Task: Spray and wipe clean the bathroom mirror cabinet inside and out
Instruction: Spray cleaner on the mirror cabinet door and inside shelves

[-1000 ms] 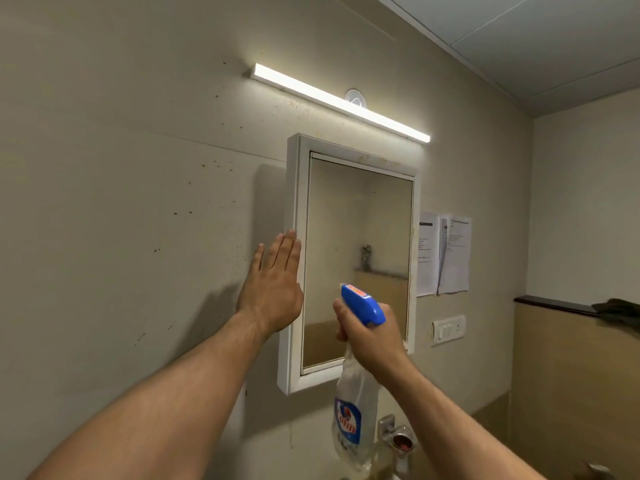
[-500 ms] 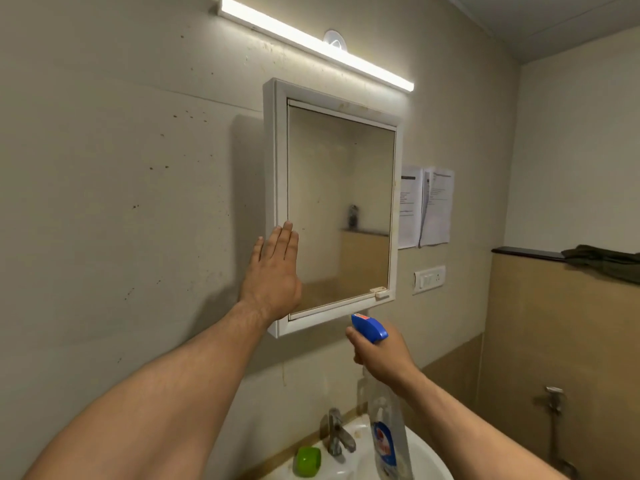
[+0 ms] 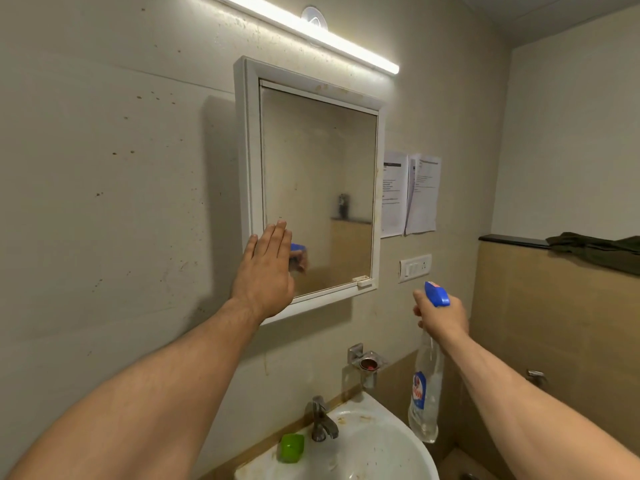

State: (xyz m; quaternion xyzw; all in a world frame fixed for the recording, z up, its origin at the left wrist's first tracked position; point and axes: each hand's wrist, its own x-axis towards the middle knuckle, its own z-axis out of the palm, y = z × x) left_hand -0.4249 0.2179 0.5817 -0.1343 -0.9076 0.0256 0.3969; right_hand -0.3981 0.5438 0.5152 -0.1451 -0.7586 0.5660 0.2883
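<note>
A person cleans a bathroom mirror cabinet, seen from a head-worn camera; at far left, a speckled wall (image 3: 104, 168) w/ brown spots; the left hand (image 3: 265, 271) is laid flat, fingers straight and together, gripping nothing, over the lower-left corner of the mirror cabinet (image 3: 249, 140), which hangs on the wall w/ its door closed; whether the palm presses the frame or hovers just off it can't be told; the glass (image 3: 318, 174) looks hazy and spotted, and no wet spray shows on it; a small latch tab (image 3: 362, 280) sits at the door's lower-right corner; above, a strip light (image 3: 311, 32); below, a stained basin (image 3: 381, 445) w/ tap (image 3: 320, 419) and a green object (image 3: 292, 447) on its rim; right of the cabinet, two paper notices (image 3: 410, 194) and a switch plate (image 3: 415, 267); the right hand (image 3: 441, 315) is clenched round the neck of a spray bottle (image 3: 426, 386) w/ blue trigger head, held below and right of the cabinet, nozzle pointing toward the wall; far right, a dark cloth (image 3: 599, 245) on a ledge; judged stage: early, outside not yet wiped, inside untouched; next move likely calls for raising the nozzle to the glass and fetching a cloth, since neither hand holds one
</note>
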